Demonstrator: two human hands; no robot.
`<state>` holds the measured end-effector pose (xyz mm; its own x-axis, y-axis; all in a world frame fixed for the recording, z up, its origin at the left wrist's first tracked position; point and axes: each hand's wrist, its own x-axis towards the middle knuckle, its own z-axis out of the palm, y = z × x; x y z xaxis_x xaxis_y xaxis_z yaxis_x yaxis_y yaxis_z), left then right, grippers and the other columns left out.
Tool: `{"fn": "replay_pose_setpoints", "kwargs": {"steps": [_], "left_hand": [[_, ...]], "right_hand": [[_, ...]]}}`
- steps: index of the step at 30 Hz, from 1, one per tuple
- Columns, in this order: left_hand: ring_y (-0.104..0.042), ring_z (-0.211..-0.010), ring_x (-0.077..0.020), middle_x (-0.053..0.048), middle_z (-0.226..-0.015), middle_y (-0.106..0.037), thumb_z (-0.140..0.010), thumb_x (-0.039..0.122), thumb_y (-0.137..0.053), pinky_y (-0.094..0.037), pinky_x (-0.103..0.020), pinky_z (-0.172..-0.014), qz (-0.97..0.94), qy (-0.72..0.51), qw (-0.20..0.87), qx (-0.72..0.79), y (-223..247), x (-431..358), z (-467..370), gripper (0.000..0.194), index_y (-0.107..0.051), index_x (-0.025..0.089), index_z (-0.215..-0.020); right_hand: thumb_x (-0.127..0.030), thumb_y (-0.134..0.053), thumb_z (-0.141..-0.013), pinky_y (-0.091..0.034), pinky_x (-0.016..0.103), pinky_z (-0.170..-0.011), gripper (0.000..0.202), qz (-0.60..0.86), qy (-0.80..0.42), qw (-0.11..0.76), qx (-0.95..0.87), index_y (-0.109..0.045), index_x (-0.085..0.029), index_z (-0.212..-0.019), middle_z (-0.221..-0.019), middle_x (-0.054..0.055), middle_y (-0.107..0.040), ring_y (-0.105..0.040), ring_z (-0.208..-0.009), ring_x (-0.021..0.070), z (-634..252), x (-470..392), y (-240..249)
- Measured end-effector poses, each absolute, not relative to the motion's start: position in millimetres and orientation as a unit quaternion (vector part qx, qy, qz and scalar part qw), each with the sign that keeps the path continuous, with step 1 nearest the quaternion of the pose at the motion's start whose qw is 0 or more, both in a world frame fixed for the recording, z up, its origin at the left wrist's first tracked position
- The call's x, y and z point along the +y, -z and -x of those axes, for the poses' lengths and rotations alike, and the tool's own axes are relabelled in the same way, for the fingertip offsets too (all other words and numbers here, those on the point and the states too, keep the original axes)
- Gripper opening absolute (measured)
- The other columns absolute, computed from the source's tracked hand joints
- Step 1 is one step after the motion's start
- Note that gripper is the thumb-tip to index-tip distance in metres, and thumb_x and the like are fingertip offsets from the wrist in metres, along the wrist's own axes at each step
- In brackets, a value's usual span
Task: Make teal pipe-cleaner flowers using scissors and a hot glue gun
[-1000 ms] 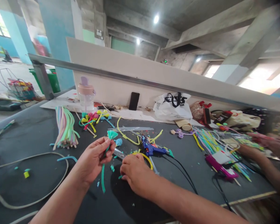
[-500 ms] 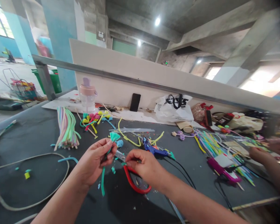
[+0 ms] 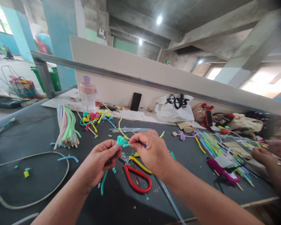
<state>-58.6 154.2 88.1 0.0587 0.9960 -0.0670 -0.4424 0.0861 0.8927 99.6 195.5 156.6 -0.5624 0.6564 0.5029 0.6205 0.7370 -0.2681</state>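
Note:
My left hand (image 3: pixel 105 157) is closed round a teal tufted piece (image 3: pixel 121 140), whose fanned end sticks up past the thumb. Close to its right, my right hand (image 3: pixel 150 148) pinches a short teal piece (image 3: pixel 126 145) between thumb and fingertips, against the tuft. Scissors with red loops (image 3: pixel 138 179) lie on the dark table below my hands, their blades partly hidden. A yellow strip (image 3: pixel 140 164) runs under my right hand. The blue glue gun is mostly hidden behind that hand. A teal stem (image 3: pixel 104 182) shows below my left hand.
Pastel stems (image 3: pixel 66 126) stand in a bundle at left, near a clear bottle (image 3: pixel 87 97). A phone (image 3: pixel 135 102) leans on the back panel beside a white bag (image 3: pixel 174 107). At right lie a magenta glue gun (image 3: pixel 223 170), more stems and another person's hand (image 3: pixel 262 156).
My right hand has left the scissors and moved up to the tuft, now pinching a short teal piece. The scissors lie on the table. The yellow strip under my right hand has come into view.

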Motion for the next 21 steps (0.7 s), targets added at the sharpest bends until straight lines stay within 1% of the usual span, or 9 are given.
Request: {"fn": "replay_pose_setpoints", "kwargs": {"steps": [3,8,11,14,18,21], "left_hand": [[-0.034,-0.046,-0.0036,0.001,-0.061,-0.053,-0.075,0.033,-0.065,-0.021,-0.014,-0.04,-0.363,-0.574,0.631,0.376,-88.9,153.7,57.9,0.026,-0.05,0.015,-0.065],[-0.033,-0.044,-0.003,0.002,-0.058,-0.052,-0.075,0.034,-0.064,-0.02,-0.014,-0.039,-0.37,-0.574,0.63,0.37,-89.4,153.5,56.5,0.026,-0.051,0.015,-0.063],[-0.034,-0.044,-0.0031,0.003,-0.057,-0.052,-0.076,0.034,-0.064,-0.021,-0.014,-0.039,-0.374,-0.575,0.626,0.37,-88.3,153.5,56.3,0.026,-0.051,0.015,-0.063],[-0.034,-0.044,-0.0033,0.003,-0.056,-0.051,-0.077,0.035,-0.063,-0.021,-0.014,-0.039,-0.378,-0.572,0.623,0.376,-86.6,153.7,56.1,0.027,-0.05,0.015,-0.063],[-0.033,-0.043,-0.0031,0.004,-0.056,-0.051,-0.078,0.035,-0.061,-0.02,-0.014,-0.039,-0.389,-0.567,0.611,0.393,-84.6,154.7,55.8,0.026,-0.051,0.015,-0.065],[-0.033,-0.043,-0.0034,0.003,-0.056,-0.052,-0.077,0.036,-0.062,-0.02,-0.015,-0.039,-0.392,-0.57,0.602,0.399,-83.9,156.0,55.7,0.027,-0.051,0.015,-0.064]], "right_hand": [[-0.015,-0.061,-0.081,-0.029,0.029,-0.075,0.015,0.342,-0.002,0.276,-0.898,-0.061,-0.02,-0.067,-0.06,-0.006,-0.064,-0.055,-0.058,0.0095,-98.5,197.0,-156.9],[-0.008,-0.055,-0.081,-0.022,0.031,-0.076,0.016,0.302,0.051,0.266,-0.914,-0.058,-0.019,-0.07,-0.066,-0.004,-0.064,-0.055,-0.065,0.011,-99.7,201.1,-151.4],[-0.006,-0.052,-0.081,-0.021,0.031,-0.075,0.016,0.291,0.07,0.263,-0.917,-0.057,-0.018,-0.072,-0.067,-0.003,-0.063,-0.053,-0.066,0.0119,-99.1,201.2,-149.6],[-0.007,-0.05,-0.081,-0.021,0.031,-0.073,0.016,0.285,0.082,0.255,-0.92,-0.056,-0.018,-0.071,-0.066,-0.002,-0.061,-0.051,-0.064,0.0123,-97.7,200.0,-150.3],[-0.007,-0.047,-0.082,-0.02,0.032,-0.074,0.016,0.28,0.092,0.242,-0.924,-0.056,-0.018,-0.074,-0.068,-0.001,-0.06,-0.05,-0.067,0.0133,-97.3,198.9,-150.5],[-0.006,-0.046,-0.081,-0.02,0.033,-0.075,0.016,0.277,0.105,0.233,-0.926,-0.055,-0.018,-0.076,-0.07,0.0,-0.06,-0.051,-0.069,0.0145,-97.6,198.4,-149.7]]}}
